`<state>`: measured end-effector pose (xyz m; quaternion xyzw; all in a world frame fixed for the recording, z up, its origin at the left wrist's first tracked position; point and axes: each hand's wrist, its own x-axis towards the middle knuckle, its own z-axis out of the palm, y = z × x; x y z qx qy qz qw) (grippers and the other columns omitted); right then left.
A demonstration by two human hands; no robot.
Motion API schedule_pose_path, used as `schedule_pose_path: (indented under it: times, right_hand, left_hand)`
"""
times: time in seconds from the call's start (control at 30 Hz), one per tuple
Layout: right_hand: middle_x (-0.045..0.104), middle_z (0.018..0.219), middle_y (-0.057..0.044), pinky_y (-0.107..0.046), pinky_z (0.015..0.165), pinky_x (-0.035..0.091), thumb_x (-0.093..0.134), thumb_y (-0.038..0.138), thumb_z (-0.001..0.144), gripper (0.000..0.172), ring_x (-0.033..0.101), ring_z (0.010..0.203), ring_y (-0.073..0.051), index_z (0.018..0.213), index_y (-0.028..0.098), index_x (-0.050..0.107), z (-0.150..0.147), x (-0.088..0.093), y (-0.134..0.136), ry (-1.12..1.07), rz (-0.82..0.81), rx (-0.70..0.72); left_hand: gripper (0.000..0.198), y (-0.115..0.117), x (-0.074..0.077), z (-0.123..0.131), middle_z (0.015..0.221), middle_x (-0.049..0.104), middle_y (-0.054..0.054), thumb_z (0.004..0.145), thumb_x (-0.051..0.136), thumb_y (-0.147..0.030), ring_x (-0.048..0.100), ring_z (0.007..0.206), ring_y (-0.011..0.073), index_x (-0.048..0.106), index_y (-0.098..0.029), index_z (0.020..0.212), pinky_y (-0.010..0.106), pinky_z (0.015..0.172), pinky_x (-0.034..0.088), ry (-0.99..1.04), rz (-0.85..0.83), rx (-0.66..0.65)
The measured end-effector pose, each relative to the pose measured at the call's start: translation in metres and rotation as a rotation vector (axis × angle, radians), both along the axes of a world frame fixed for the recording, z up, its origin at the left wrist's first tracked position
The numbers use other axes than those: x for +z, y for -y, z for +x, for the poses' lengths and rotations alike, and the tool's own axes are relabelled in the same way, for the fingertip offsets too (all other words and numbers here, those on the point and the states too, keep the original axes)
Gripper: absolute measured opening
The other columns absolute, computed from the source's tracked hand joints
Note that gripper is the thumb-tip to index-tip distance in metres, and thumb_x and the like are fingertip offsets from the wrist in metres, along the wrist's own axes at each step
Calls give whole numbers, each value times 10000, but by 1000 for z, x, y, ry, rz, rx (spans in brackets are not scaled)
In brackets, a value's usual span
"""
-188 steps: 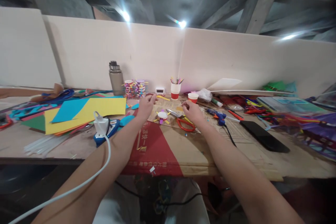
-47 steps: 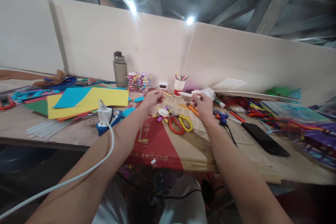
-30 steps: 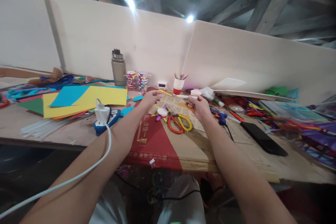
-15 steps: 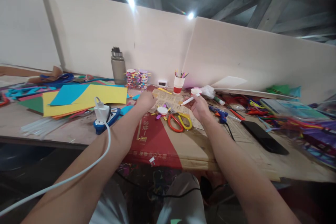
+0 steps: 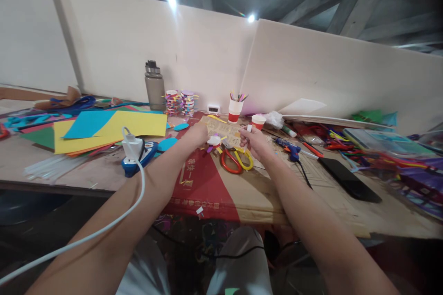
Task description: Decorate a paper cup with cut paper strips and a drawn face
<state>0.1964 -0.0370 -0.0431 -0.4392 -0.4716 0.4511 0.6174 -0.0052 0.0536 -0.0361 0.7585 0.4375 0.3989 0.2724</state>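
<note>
My left hand (image 5: 199,135) is closed, its fingertips at the edge of a small white disc (image 5: 214,140) with coloured strips around it, which sits tilted. The fingers partly hide their grip. In my right hand (image 5: 256,142) a white marker (image 5: 249,128) is pinched upright, with its light end above the fingers. Between the hands lie scissors with a red handle loop (image 5: 231,163) and a yellow handle loop (image 5: 245,159). Under them is a printed brown sheet (image 5: 230,132). A red and white paper cup (image 5: 258,122) stands just beyond my right hand.
At the back stand a grey bottle (image 5: 154,87), two stacks of strip-trimmed discs (image 5: 187,103), a small clock (image 5: 213,109) and a cup of pens (image 5: 235,111). Coloured paper (image 5: 138,124) and a blue power strip (image 5: 129,168) lie left; a glue gun (image 5: 292,151) and phone (image 5: 348,179) right.
My left hand has moved right to the white disc, which is now tilted up slightly. My right hand has turned the marker from pointing left to upright and shifted a little left.
</note>
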Motion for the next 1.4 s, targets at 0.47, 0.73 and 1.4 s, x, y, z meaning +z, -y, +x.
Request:
schedule_pose_path:
  times: [0.47,0.73,1.4]
  right_hand:
    - [471,498,67,-246,467,284,773,485,582,350,373,475,-85,650,194,589,-12,-1,1,213,74,-190]
    - [472,511,63,-244,479,286,776,461,568,328,363,484,-82,659,191,615,-10,2,2,106,111,-148]
    - [447,534,47,-273,552,295,687,529,594,381,366,550,-107,567,206,487,-4,16,13,455,85,-256]
  left_hand:
    - [166,55,20,27,851,697,86,890,561,-306,605,809,207,654,-184,825,307,795,407,-86,435,27]
    - [384,36,16,28,818,686,50,752,688,-530,581,753,153,661,-150,792,260,669,416,340,-44,-107]
    - [420,36,11,28,712,681,8,506,897,-389,535,605,86,758,-135,809,204,557,373,507,-484,-469]
